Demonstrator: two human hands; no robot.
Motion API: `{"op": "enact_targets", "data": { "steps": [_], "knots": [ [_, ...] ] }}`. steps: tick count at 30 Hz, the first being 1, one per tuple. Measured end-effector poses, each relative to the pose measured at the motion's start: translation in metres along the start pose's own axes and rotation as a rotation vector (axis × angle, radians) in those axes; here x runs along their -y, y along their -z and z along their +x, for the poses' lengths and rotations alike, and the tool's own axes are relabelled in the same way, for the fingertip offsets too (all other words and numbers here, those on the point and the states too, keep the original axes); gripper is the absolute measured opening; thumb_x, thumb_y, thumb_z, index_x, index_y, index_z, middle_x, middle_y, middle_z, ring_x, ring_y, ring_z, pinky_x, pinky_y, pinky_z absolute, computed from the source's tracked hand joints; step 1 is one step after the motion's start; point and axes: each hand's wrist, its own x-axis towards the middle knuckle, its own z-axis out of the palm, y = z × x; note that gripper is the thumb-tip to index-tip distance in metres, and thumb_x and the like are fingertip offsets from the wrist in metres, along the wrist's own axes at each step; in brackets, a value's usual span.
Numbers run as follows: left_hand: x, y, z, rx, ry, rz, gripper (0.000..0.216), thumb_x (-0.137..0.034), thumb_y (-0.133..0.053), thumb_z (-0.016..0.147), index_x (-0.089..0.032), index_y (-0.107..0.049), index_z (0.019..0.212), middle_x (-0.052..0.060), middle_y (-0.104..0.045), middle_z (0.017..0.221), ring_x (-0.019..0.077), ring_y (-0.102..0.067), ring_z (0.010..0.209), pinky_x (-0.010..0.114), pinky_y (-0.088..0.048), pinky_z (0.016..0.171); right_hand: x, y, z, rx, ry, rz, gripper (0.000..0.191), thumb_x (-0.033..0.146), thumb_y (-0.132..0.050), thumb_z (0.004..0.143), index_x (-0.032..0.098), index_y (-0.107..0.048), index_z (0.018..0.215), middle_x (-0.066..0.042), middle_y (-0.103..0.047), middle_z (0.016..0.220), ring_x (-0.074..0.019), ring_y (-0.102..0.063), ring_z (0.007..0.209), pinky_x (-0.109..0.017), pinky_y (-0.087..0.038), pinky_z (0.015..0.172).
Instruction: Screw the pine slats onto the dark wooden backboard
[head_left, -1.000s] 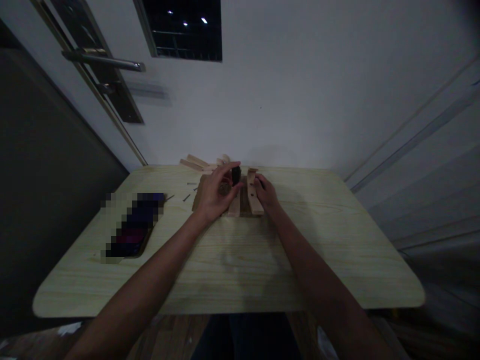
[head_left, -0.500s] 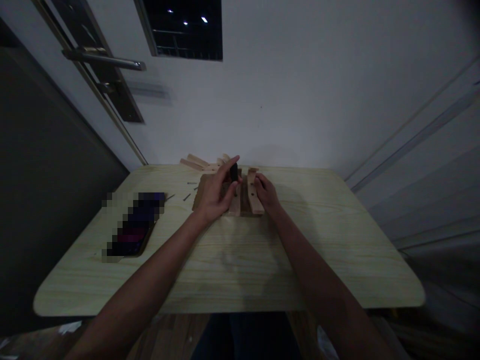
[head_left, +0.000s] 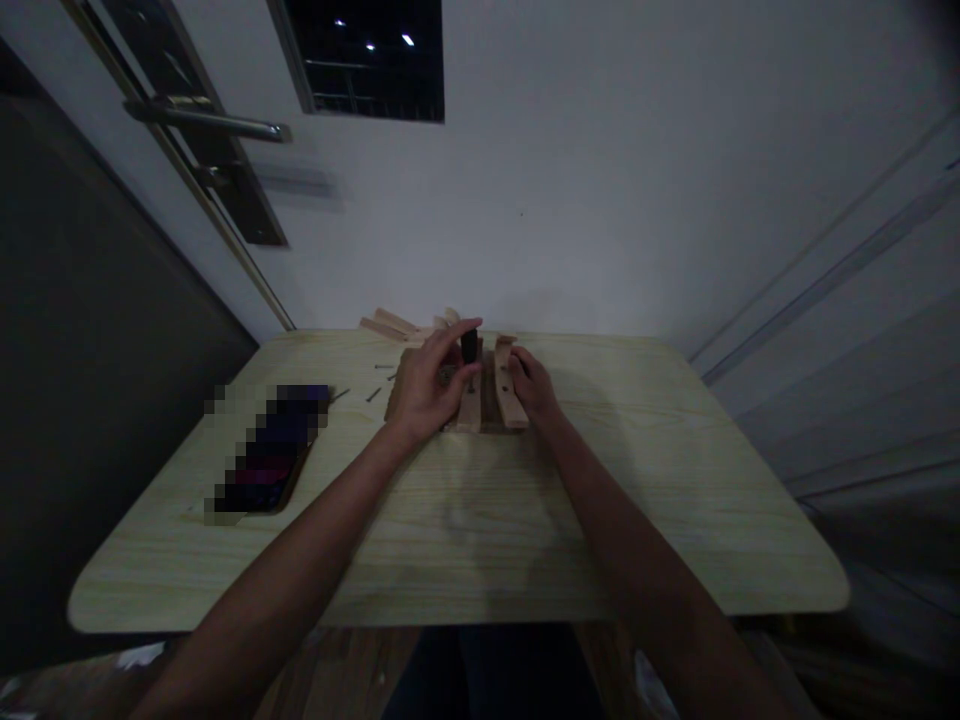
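Note:
My left hand [head_left: 424, 388] is closed round a small black-handled tool [head_left: 469, 349], held upright over a light wooden strip [head_left: 470, 410]. That strip lies on a darker wooden board [head_left: 487, 408] at the far middle of the table. My right hand [head_left: 529, 387] rests on a second wooden strip [head_left: 508, 398] with a small hole in it, fingers curled against its right side. The tool's tip meets the left strip; the dim light hides what it touches there.
The pale wooden table [head_left: 465, 520] stands against a white wall. More wooden strips [head_left: 394, 324] lie at the back edge, small screws [head_left: 373, 394] left of the board. A blurred-out dark flat object [head_left: 266, 450] lies on the left. A door with a metal handle [head_left: 210, 122] is upper left.
My left hand has turned the black tool from tilted to upright and lowered it onto the left strip. My right hand has stayed on the right strip.

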Motion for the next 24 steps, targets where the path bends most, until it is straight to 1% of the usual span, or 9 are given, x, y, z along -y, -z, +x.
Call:
{"op": "enact_targets", "data": {
  "steps": [3, 5, 9, 11, 15, 18, 19, 21, 24],
  "knots": [
    [-0.0008, 0.0003, -0.0012, 0.023, 0.016, -0.019, 0.056, -0.032, -0.060, 0.088, -0.030, -0.041, 0.141, 0.004, -0.065, 0.111, 0.0145, -0.062, 0.084, 0.028, -0.054, 0.078, 0.0007, 0.0005, -0.0004, 0.001, -0.005, 0.004, 0.041, 0.054, -0.038, 0.087, 0.021, -0.061, 0.095, -0.009, -0.068, 0.094, -0.0245, -0.060, 0.088, -0.038, -0.047, 0.080],
    [-0.0010, 0.0003, -0.0013, 0.045, 0.016, -0.037, 0.057, -0.032, -0.057, 0.090, -0.030, -0.038, 0.143, 0.004, -0.065, 0.110, 0.0140, -0.062, 0.085, 0.029, -0.054, 0.081, 0.0012, 0.0007, -0.0006, 0.004, -0.007, 0.007, 0.040, 0.054, -0.038, 0.087, 0.021, -0.061, 0.094, -0.009, -0.068, 0.093, -0.0240, -0.060, 0.087, -0.037, -0.047, 0.079],
    [0.0001, -0.0003, -0.0010, 0.075, 0.000, -0.075, 0.051, -0.031, -0.055, 0.091, -0.030, -0.042, 0.140, 0.006, -0.061, 0.120, 0.0151, -0.063, 0.090, 0.032, -0.054, 0.083, 0.0011, 0.0005, -0.0006, -0.004, -0.009, 0.001, 0.039, 0.053, -0.038, 0.087, 0.021, -0.060, 0.093, -0.009, -0.068, 0.093, -0.0240, -0.060, 0.087, -0.037, -0.047, 0.078],
    [0.0010, -0.0011, -0.0007, 0.078, 0.002, -0.093, 0.050, -0.030, -0.055, 0.091, -0.030, -0.042, 0.139, 0.007, -0.061, 0.121, 0.0158, -0.063, 0.091, 0.032, -0.055, 0.083, 0.0007, 0.0001, -0.0004, -0.004, -0.006, 0.001, 0.039, 0.053, -0.038, 0.087, 0.021, -0.059, 0.093, -0.009, -0.067, 0.094, -0.0240, -0.060, 0.087, -0.037, -0.047, 0.078],
    [0.0015, -0.0027, 0.0014, 0.064, -0.026, -0.099, 0.053, -0.031, -0.062, 0.088, -0.030, -0.043, 0.137, 0.007, -0.059, 0.125, 0.0181, -0.062, 0.099, 0.035, -0.055, 0.086, 0.0001, -0.0003, -0.0003, 0.002, 0.002, 0.007, 0.038, 0.053, -0.038, 0.087, 0.022, -0.059, 0.091, -0.008, -0.067, 0.090, -0.0238, -0.060, 0.085, -0.037, -0.047, 0.078],
    [0.0010, -0.0032, 0.0033, 0.020, -0.057, -0.063, 0.055, -0.033, -0.070, 0.082, -0.030, -0.049, 0.132, 0.006, -0.059, 0.122, 0.0203, -0.060, 0.104, 0.036, -0.055, 0.086, -0.0005, -0.0005, -0.0008, 0.002, 0.001, 0.004, 0.038, 0.053, -0.038, 0.088, 0.022, -0.059, 0.091, -0.008, -0.067, 0.090, -0.0245, -0.060, 0.087, -0.038, -0.048, 0.080],
    [0.0010, -0.0034, 0.0036, 0.000, -0.053, -0.049, 0.054, -0.032, -0.071, 0.081, -0.031, -0.050, 0.131, 0.005, -0.060, 0.119, 0.0202, -0.059, 0.103, 0.036, -0.055, 0.085, -0.0007, -0.0006, -0.0009, 0.000, 0.000, 0.004, 0.038, 0.053, -0.038, 0.088, 0.022, -0.059, 0.091, -0.009, -0.068, 0.092, -0.0246, -0.060, 0.087, -0.039, -0.048, 0.080],
    [0.0014, -0.0037, 0.0034, -0.030, -0.029, -0.024, 0.053, -0.030, -0.072, 0.080, -0.031, -0.052, 0.129, 0.004, -0.061, 0.115, 0.0182, -0.060, 0.094, 0.035, -0.055, 0.081, -0.0013, -0.0009, -0.0008, -0.005, -0.003, 0.005, 0.038, 0.054, -0.038, 0.088, 0.022, -0.059, 0.092, -0.009, -0.068, 0.095, -0.0245, -0.060, 0.088, -0.039, -0.048, 0.081],
    [0.0026, -0.0038, 0.0018, -0.041, 0.003, -0.003, 0.055, -0.029, -0.072, 0.080, -0.033, -0.051, 0.130, 0.003, -0.062, 0.112, 0.0146, -0.060, 0.080, 0.034, -0.055, 0.077, -0.0017, -0.0011, -0.0002, -0.008, 0.000, 0.010, 0.039, 0.055, -0.038, 0.087, 0.023, -0.060, 0.091, -0.009, -0.068, 0.094, -0.0243, -0.060, 0.087, -0.039, -0.048, 0.080]
  ]
}}
